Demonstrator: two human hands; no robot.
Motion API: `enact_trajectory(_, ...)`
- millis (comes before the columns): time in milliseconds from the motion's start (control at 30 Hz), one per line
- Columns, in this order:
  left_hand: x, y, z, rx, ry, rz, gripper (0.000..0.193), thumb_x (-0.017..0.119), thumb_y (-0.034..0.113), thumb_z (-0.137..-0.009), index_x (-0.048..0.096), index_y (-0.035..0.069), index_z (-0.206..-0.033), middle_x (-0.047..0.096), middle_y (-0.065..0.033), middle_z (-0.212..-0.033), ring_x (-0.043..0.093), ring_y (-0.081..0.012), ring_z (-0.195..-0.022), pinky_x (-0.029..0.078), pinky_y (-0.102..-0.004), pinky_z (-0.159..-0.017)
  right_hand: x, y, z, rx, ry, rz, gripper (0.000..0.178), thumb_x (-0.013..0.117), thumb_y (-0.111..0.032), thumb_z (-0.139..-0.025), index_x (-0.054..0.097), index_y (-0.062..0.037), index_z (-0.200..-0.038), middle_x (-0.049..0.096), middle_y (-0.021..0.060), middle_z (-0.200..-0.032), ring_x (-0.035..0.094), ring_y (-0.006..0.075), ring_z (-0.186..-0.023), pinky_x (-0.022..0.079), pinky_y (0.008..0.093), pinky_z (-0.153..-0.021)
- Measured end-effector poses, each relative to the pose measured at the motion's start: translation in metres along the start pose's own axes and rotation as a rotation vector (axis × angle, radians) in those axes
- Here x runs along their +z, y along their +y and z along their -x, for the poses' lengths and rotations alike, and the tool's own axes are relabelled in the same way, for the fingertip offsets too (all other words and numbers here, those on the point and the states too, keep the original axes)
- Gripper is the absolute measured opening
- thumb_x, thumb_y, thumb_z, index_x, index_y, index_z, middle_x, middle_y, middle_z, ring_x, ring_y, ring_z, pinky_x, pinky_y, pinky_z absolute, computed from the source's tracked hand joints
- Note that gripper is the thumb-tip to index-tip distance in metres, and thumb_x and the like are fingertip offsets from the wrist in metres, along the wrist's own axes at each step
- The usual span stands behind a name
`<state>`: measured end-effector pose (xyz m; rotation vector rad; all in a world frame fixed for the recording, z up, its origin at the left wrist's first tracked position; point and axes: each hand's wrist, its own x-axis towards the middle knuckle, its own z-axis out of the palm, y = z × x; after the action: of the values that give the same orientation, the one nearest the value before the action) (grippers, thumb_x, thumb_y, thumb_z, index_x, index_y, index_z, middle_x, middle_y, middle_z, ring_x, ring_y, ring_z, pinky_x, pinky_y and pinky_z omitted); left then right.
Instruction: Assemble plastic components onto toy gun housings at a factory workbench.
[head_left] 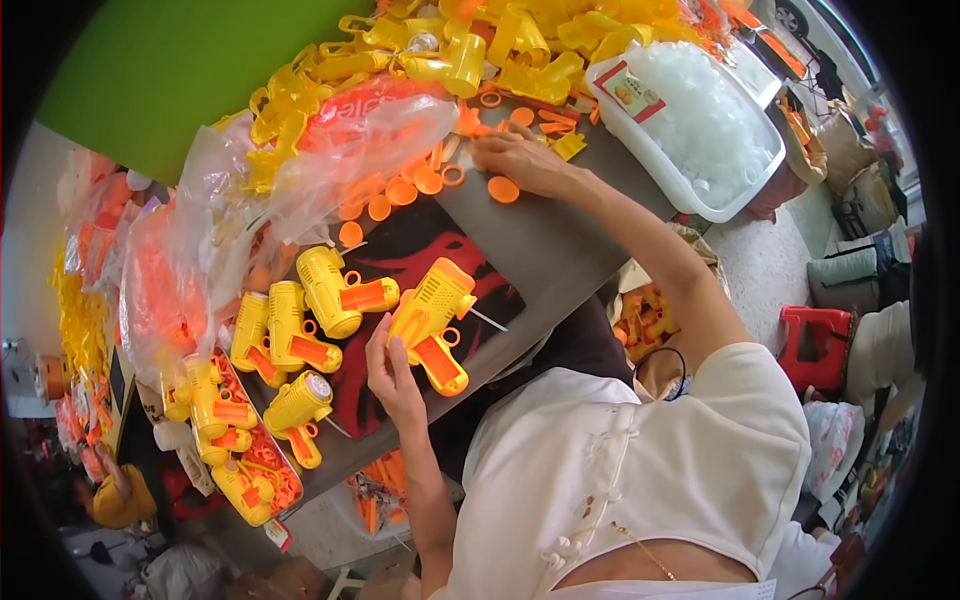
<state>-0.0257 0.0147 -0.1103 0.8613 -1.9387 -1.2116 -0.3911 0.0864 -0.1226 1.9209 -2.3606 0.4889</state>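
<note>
My left hand point(395, 372) is closed on a yellow pistol-shaped toy point(428, 318) with an orange grip and a thin pale rod sticking out to the right. The thumb rests along its side; the other fingers are partly hidden. Farther off, my right hand point(515, 160) dips into small orange parts, fingers bent down and together; what they pinch is hidden. Near it lie orange discs point(503, 189) and an orange ring point(453, 175). Left of the held toy, several similar yellow toys point(335, 290) lie on a dark mat with a red pattern point(465, 262).
Yellow plastic shells point(465, 65) are heaped at the far edge, beside clear plastic bags point(290, 190). A white tub point(735, 205) of translucent pieces stands far right. At the left, a tray point(290, 475) holds orange parts, with yellow toys on it. A red stool point(812, 345) stands right.
</note>
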Motion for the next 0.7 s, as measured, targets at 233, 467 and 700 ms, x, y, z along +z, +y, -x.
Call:
enact_trajectory(233, -0.001, -0.004, 0.000, -0.010, -0.007, 0.038, 0.032, 0.048, 0.016, -0.100, 0.055, -0.005, -0.123, 0.058, -0.0132, -0.125, 0.056, -0.0204, -0.111, 0.044, -0.0308, -0.095, -0.043, 0.004, 0.055, -0.072, 0.187, -0.092, 0.036, 0.059, 0.005, -0.081, 0.066, -0.0101, -0.112, 0.057, 0.0079, -0.129, 0.044, 0.0291, -0.129, 0.022, 0.0481, -0.115)
enact_trajectory(467, 0.003, -0.006, 0.002, -0.024, 0.018, 0.047, 0.037, 0.047, 0.021, -0.101, 0.055, -0.005, -0.127, 0.060, -0.0125, -0.124, 0.058, -0.0181, -0.110, 0.043, -0.0298, -0.096, -0.046, -0.023, 0.080, 0.165, 0.271, -0.232, 0.015, 0.059, -0.007, -0.089, 0.067, -0.0085, -0.101, 0.063, 0.0054, -0.105, 0.054, 0.0247, -0.108, 0.037, 0.0398, -0.096)
enact_trajectory(700, 0.001, -0.008, 0.002, -0.030, 0.018, 0.059, 0.038, 0.048, 0.021, -0.101, 0.054, -0.005, -0.128, 0.061, -0.0125, -0.124, 0.058, -0.0181, -0.110, 0.043, -0.0294, -0.096, -0.026, -0.027, 0.070, 0.473, 0.277, -0.075, 0.021, 0.068, -0.030, -0.083, 0.066, -0.0096, -0.089, 0.060, 0.0055, -0.090, 0.054, 0.0233, -0.096, 0.036, 0.0376, -0.083)
